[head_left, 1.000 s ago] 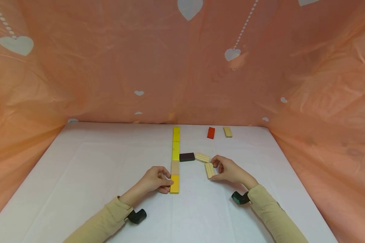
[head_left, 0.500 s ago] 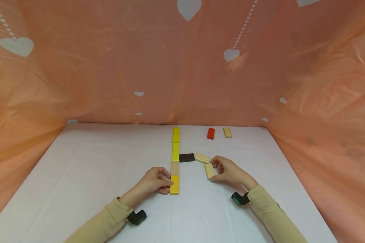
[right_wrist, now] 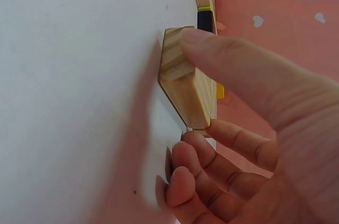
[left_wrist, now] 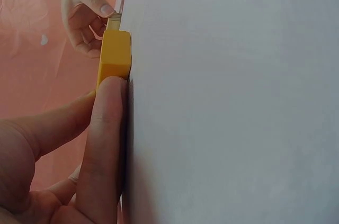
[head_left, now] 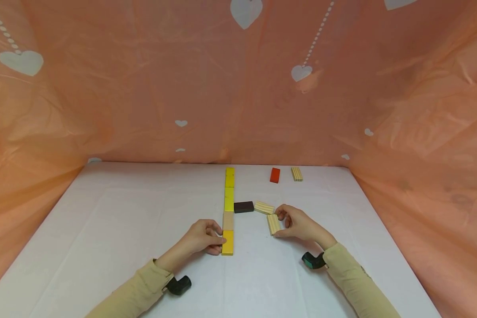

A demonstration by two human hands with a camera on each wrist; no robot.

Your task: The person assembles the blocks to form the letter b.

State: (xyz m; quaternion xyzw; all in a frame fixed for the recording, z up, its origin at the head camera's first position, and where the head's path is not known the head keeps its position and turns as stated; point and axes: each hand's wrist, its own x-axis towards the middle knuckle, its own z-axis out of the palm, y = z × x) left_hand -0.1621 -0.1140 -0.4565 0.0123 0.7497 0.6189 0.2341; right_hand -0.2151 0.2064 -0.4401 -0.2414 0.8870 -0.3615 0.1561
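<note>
My left hand (head_left: pixel 202 237) has its thumb and curled fingers at the left side of an orange-yellow block (head_left: pixel 229 247), the nearest in a straight column. Beyond that block lie a plain wooden block (head_left: pixel 228 221) and two bright yellow blocks (head_left: pixel 229 199). With thumb and forefinger at its two ends, my right hand (head_left: pixel 300 224) pinches a striped wooden block (right_wrist: pixel 193 94), flat on the white table. Its far end meets another striped wooden block (head_left: pixel 264 207), slightly slanted. A dark brown block (head_left: pixel 244 207) bridges from that one to the column.
A red block (head_left: pixel 275 175) and one more striped wooden block (head_left: pixel 297 174) lie towards the back right of the white table (head_left: pixel 143 198). An orange sheet with white hearts (head_left: pixel 143 88) hangs around the back and sides. Both wrists carry black cameras (head_left: pixel 179 285).
</note>
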